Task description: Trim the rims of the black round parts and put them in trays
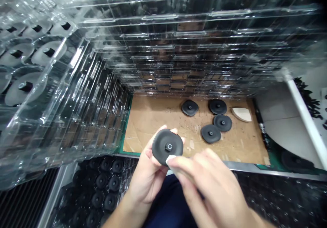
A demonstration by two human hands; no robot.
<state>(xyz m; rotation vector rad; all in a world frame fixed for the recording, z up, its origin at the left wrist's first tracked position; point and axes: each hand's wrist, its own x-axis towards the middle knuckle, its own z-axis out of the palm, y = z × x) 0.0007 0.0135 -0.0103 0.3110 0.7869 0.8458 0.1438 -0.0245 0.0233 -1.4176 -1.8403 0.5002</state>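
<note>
My left hand holds a black rounded disc from below and the side, fingers behind its far edge. A short stem with a light ring at its tip stands up from the disc's middle. My right hand, slightly blurred, pinches a small white pad against the near edge of the disc; I cannot make out the pad's material. Beyond my hands, several similar black discs lie on a cardboard sheet. To their right rests a pale wedge-shaped pad.
Tall stacks of clear plastic trays rise behind and to the left. The top left tray holds discs in its pockets. Below left, another tray carries rows of black discs. A white panel borders the right side.
</note>
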